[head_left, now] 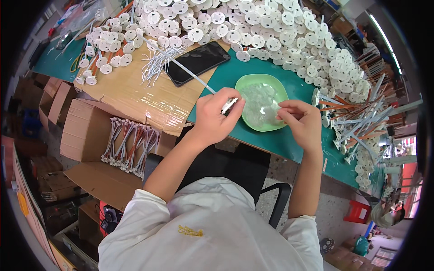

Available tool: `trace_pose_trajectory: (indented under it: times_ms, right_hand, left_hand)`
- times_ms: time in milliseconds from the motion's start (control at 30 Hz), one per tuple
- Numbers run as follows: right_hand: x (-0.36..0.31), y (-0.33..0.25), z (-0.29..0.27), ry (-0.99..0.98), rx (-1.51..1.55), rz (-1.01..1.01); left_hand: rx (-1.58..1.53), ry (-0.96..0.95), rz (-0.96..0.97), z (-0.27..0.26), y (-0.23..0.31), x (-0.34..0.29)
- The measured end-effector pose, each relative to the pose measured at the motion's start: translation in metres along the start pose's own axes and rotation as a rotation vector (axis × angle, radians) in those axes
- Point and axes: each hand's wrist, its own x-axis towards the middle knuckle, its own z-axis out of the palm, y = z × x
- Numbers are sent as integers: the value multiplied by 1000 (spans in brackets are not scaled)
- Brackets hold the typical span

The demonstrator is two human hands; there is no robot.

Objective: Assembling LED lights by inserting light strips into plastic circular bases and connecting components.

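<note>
My left hand is closed around a long pale flat strip with a white end piece showing between thumb and fingers. The strip's free length points away to the far left. A light green dish stands on the table in front of me, holding small clear pieces. At the dish's right rim, my right hand is closed in a pinch, thumb against fingertips. Whatever lies in that pinch is too small to make out.
White round discs on strips are heaped across the green table. A black phone and white strings lie by the cardboard sheet. An open carton with bundled strips stands lower left; a chair armrest is beside me.
</note>
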Motion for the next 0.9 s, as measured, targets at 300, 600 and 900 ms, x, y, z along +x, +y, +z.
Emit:
trace_pose_trajectory:
  times_ms: [300,600,900]
  right_hand:
    - [-55,-11,18,-20,488,2]
    - [-110,-8,45,-32,676,-109]
    - [-137,2,61,-114,664,-202]
  left_hand:
    - [-315,-121,-83,6,61,-15]
    - [-406,-116,-58,-6,78,-53]
    - [-397,-268,13,-29,92,-90]
